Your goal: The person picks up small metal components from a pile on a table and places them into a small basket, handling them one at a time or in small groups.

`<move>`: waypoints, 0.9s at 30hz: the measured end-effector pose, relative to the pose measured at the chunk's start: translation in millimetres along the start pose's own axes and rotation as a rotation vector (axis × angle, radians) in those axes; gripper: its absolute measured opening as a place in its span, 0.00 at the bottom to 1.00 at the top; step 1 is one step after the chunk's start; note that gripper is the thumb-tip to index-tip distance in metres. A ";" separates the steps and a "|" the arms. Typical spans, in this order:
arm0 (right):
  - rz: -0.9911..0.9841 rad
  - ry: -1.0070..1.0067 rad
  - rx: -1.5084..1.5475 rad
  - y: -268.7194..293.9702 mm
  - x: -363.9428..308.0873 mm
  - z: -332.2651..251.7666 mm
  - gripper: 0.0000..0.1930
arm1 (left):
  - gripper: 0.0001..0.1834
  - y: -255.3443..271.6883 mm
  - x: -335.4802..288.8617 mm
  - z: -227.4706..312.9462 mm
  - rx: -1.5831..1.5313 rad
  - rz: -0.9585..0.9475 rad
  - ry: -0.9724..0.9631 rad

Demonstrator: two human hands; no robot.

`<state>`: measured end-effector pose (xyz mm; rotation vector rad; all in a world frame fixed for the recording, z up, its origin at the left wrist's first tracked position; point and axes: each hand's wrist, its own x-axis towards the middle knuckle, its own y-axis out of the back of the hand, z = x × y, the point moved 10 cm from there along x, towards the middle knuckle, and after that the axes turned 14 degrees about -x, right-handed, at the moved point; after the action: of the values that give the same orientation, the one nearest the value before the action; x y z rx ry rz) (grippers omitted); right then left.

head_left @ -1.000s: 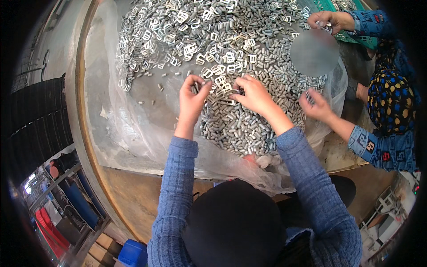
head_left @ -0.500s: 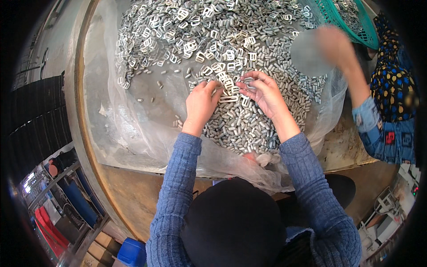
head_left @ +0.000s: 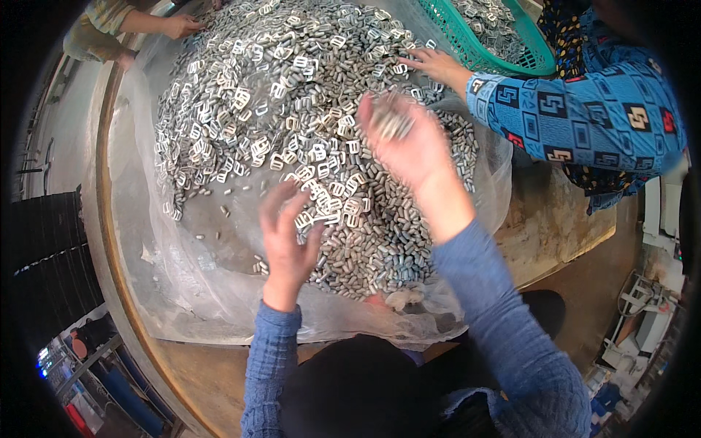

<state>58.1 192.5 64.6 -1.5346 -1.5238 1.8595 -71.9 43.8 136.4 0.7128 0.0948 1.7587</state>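
My right hand is raised over the pile, its fingers curled up around several metal buckles, blurred by motion. My left hand hovers at the near left of a cluster of pale slide buckles. Its fingers are spread and smeared a little, and nothing shows between them. Small grey capsule-shaped metal pellets lie around and below the buckles, between my two forearms. Farther off, more buckles are mixed among the pellets.
A translucent plastic sheet lies under the pile on the table. At the far right stands a green basket holding metal pieces. A co-worker's hand reaches in from the right, and another person's hand touches the far left edge.
My right hand has risen away from the cluster, carrying buckles. My left hand has drawn back and spread. The co-worker's hand now rests on the pile; another person's arm appears far left. The view has shifted.
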 end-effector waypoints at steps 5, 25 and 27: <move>-0.347 0.457 -0.352 -131.0 40.6 -210.6 0.29 | 0.20 22.0 -3.4 -14.0 0.039 0.083 0.069; -0.343 0.800 -2.379 62.9 -40.0 76.4 0.09 | 0.09 -7.5 -59.9 -115.4 -0.119 -0.064 0.480; -0.316 0.744 -2.242 71.6 -36.8 60.3 0.09 | 0.09 1.6 -74.2 -136.6 -0.664 0.169 0.696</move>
<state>48.8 104.5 16.8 -1.5837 -2.7882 -1.4077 -132.3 16.6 -4.2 -0.3915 -0.0828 1.9692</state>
